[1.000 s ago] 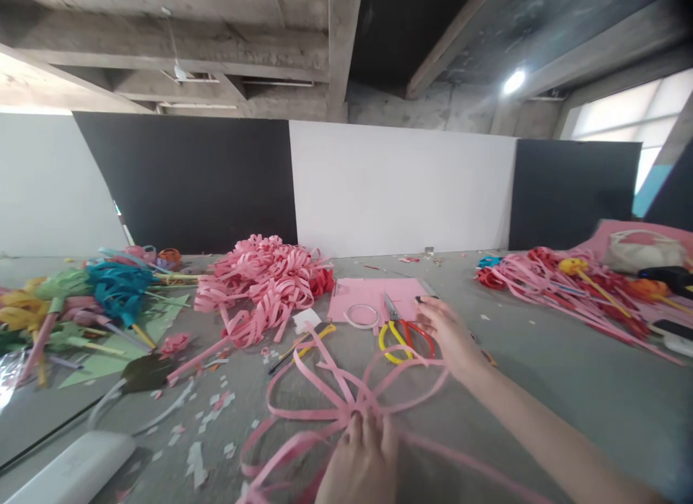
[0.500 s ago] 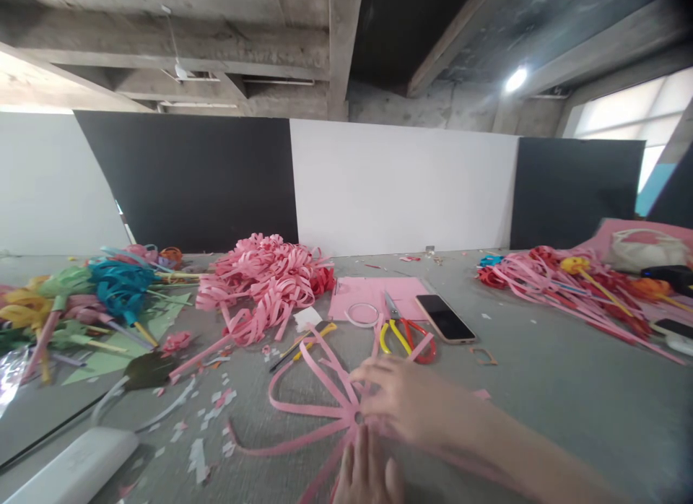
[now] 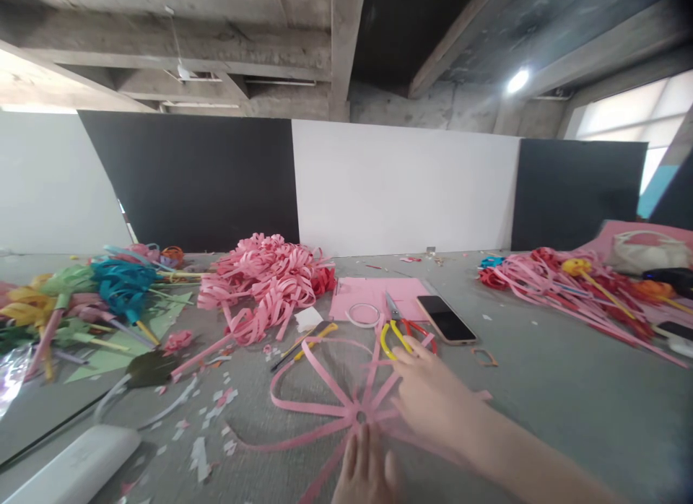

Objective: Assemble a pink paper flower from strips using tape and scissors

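Pink paper strips [image 3: 308, 408] radiate from a small ring-like centre on the grey table, some curling into loops. My left hand [image 3: 368, 464] lies flat at the bottom, its fingertips on the strips just below that centre. Further right, my right hand [image 3: 427, 385] reaches over the strips on the upper right, its fingers near the yellow and red handles of the scissors [image 3: 398, 338]. Blur and the hand's own back hide what its fingertips touch.
A phone [image 3: 447, 318] lies right of a pink sheet [image 3: 351, 294]. Pink curled paper [image 3: 271, 280] is heaped behind, with coloured paper flowers [image 3: 122, 284] at left. A white power bank [image 3: 76, 464] sits front left, near paper scraps. More strips [image 3: 530, 280] lie at right.
My right hand has moved away from the strips' centre, to the right and slightly up, uncovering more strips. One strip now arches behind the centre. My left hand has stayed nearly in place.
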